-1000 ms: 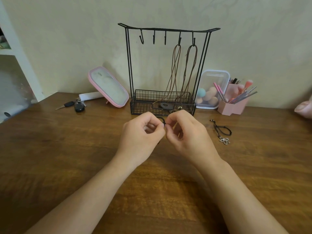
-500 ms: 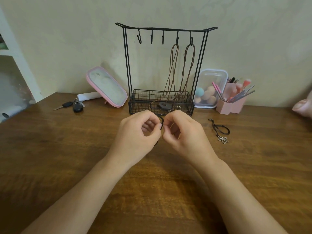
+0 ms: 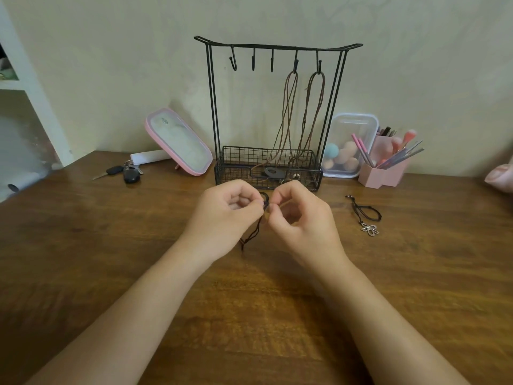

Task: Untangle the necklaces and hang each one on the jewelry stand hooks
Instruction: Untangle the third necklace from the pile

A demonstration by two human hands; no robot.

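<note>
Over the middle of the table [image 3: 111, 245], just in front of the stand [image 3: 212, 107], my fingertips [image 3: 258, 202] are pinched together on a black cord necklace [image 3: 251, 234]. The left hand [image 3: 224, 215] and right hand [image 3: 299, 218] meet thumb-and-forefinger at one small knot or loop. The rest of the cord trails down between the wrists, and its end looks to touch the wood.

Progress, as I judge it, is about half:
- Done: two brown necklaces [image 3: 288, 112] hang from the two right-hand hooks, their lower ends dropping into the stand's wire basket.
- In hand: the black cord, untangling not finished, not yet hung.
- Left: a flower-pendant necklace [image 3: 366, 215] lying bunched on the table, right of my right hand and well apart from it.
- Three left-hand hooks [image 3: 253, 61] are free, enough for both.

Pose: both hands are raised a little off the table, knuckles up. The other fingers are curled loosely and hold nothing that I can see. The wrists angle inward and the forearms run back to the near edge in a V.

Along the far edge sit a pink mirror [image 3: 177, 143] and keys [image 3: 125, 172] to the left of the stand. A clear box [image 3: 347, 120] and a brush holder [image 3: 385, 168] sit to its right.
</note>
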